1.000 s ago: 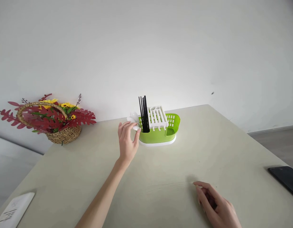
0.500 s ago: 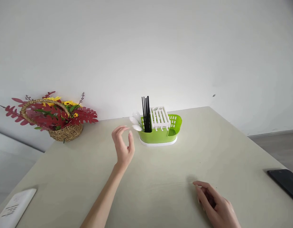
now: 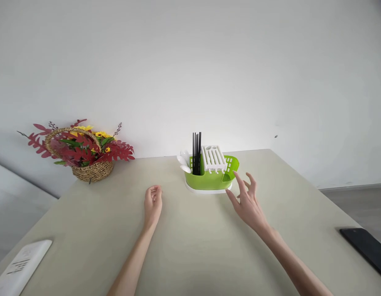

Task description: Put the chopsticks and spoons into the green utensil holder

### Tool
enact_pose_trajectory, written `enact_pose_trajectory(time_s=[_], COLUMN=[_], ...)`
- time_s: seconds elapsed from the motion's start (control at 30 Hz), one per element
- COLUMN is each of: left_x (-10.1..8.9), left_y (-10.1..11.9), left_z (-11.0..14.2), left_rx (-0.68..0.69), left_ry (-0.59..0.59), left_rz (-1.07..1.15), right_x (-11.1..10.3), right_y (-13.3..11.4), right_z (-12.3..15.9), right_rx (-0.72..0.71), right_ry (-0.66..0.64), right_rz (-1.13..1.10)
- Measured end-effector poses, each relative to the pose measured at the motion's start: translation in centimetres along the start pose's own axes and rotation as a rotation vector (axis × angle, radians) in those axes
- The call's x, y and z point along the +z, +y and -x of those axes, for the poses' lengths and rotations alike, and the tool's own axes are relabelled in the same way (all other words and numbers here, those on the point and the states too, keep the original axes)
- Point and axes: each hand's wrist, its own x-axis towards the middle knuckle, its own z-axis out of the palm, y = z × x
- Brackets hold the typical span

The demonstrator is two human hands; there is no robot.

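Observation:
A green utensil holder (image 3: pixel 205 182) on a white base tray (image 3: pixel 209 191) stands near the wall. White spoons (image 3: pixel 183 158) lean out of its left end, beside upright black chopsticks (image 3: pixel 196 156). Over its middle sits a white slotted rack (image 3: pixel 214 158) with small hooks along the front. My right hand (image 3: pixel 246 201) reaches to the holder's right front corner, fingers apart and holding nothing; whether a fingertip touches it I cannot tell. My left hand (image 3: pixel 152 205) is left of the holder and apart from it, its fingers curled in with nothing seen in them.
A wicker basket (image 3: pixel 94 172) of red leaves and yellow flowers stands at the back left. At the table's left edge lies a white box-like object (image 3: pixel 25 263) with dark markings. A black phone (image 3: pixel 366 248) lies near the right edge. The wall (image 3: pixel 209 82) closes off the back.
My right hand has moved forward to the holder's right end and opened. My left hand has drawn back from the spoons and curled its fingers. The view has shifted slightly.

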Motion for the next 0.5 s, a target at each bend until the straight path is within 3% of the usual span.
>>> enact_pose_trajectory(time_s=[0.2, 0.5], left_x=[-0.5, -0.5], left_y=[-0.3, -0.3], left_z=[0.3, 1.0], left_rx=[0.028, 0.089], left_ry=[-0.074, -0.125], left_rz=[0.011, -0.012], right_x=[2.1, 0.9], right_y=[1.4, 2.6], right_z=[-1.3, -1.8], right_rx=[0.11, 0.165], right_ry=[-0.127, -0.105], right_rz=[0.16, 0.338])
